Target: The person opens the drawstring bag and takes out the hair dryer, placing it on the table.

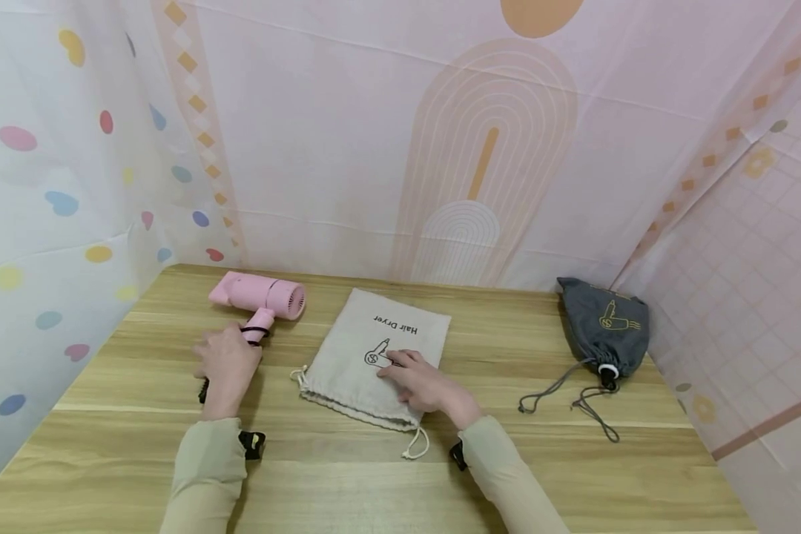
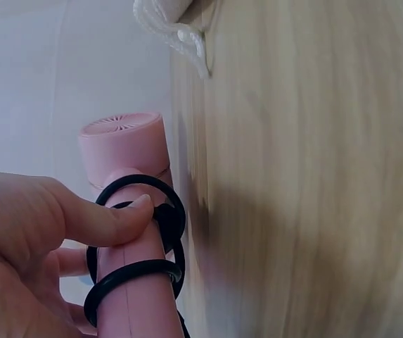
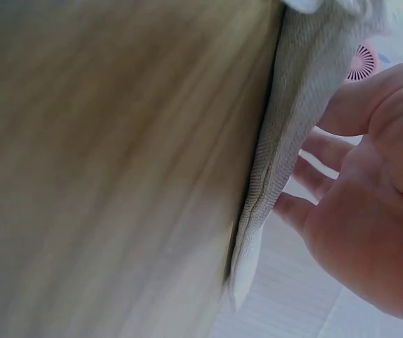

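Observation:
A pink hair dryer (image 1: 256, 294) lies at the left of the table, its nozzle pointing left. My left hand (image 1: 230, 363) grips its handle, the thumb pressed along it beside the black cord (image 2: 134, 276) looped round the handle. In the middle lies a flat beige drawstring bag (image 1: 347, 348) printed "Hair Dryer" with a dryer drawing. My right hand (image 1: 422, 382) rests on the bag's right side, its fingertips touching the cloth and its fingers loosely bent. The bag's gathered mouth faces me, with a white string at either corner.
Toward the right back sits a dark grey drawstring pouch (image 1: 584, 334) with a yellow dryer drawing, its cords (image 1: 554, 389) trailing over the table. Printed curtains (image 1: 320, 148) hang behind and at both sides of the wooden table (image 1: 347, 489).

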Motion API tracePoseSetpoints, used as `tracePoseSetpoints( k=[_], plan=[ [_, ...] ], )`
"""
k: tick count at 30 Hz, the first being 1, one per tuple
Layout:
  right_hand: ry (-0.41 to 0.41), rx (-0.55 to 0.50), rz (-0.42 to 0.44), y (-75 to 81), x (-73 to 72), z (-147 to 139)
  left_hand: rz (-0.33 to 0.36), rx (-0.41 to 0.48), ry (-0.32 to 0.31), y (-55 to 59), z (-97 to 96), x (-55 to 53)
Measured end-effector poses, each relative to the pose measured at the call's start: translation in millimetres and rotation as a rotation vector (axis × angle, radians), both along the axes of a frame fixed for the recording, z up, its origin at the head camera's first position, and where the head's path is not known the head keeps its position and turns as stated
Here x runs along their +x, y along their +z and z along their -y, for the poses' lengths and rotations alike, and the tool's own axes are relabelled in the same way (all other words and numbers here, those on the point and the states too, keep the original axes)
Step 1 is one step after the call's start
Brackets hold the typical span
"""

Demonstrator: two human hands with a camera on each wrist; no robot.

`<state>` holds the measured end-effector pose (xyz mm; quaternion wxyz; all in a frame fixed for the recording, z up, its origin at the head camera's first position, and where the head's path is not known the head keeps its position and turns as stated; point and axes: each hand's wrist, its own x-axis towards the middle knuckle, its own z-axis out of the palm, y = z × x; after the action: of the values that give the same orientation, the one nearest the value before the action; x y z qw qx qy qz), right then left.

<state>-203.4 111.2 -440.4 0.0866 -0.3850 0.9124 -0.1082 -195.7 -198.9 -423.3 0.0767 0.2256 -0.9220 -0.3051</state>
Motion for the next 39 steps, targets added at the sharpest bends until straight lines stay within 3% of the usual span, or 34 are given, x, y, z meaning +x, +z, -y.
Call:
tracePoseSetpoints(
  k=[17,29,39],
  plan=[
    [0.055,0.053,-0.002,0.3,-2.2,17.9,0.008,-0.004,0.053,-4.6,-6.3,-5.0],
    [0.065,0.078,-0.019,-0.3,-3.7,22.2,0.047,0.007,0.047,-8.3,-6.4,-6.9],
    [0.038,0.085,0.011,0.4,-2.6,24.2,0.106,-0.09,0.013,-4.9,-7.4,-4.2]
  ],
)
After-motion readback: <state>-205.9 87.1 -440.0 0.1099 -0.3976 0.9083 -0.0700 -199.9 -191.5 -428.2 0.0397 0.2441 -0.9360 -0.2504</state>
